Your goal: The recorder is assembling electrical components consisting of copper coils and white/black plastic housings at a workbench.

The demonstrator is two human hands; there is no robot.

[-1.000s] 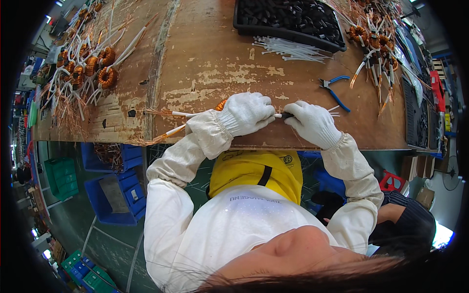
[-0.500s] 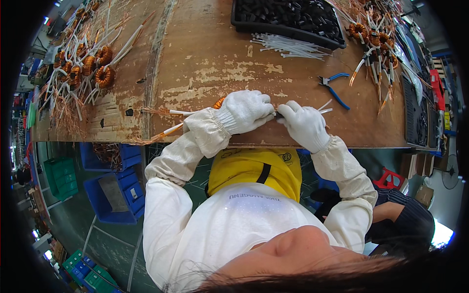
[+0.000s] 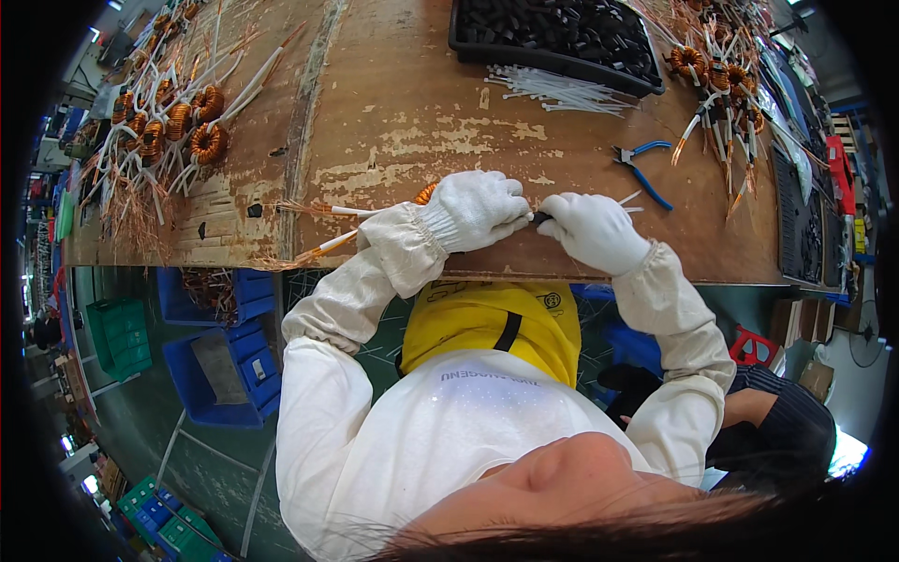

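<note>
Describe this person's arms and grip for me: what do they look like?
The left grip and right grip wear white gloves; the left one shows a ribbed cuff. Loose, wrinkled cream sleeve covers, gathered at the ends, wrap the forearms. Above them come white shirt sleeves. I see no cables or clear markings on either arm.

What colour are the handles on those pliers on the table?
The handles are blue; the head view shows them best.

blue bin (image 3: 245, 348), 8 o'clock | green bin (image 3: 120, 347), 9 o'clock | red stool (image 3: 749, 347), 3 o'clock | striped sleeve (image 3: 796, 403), 4 o'clock
</note>
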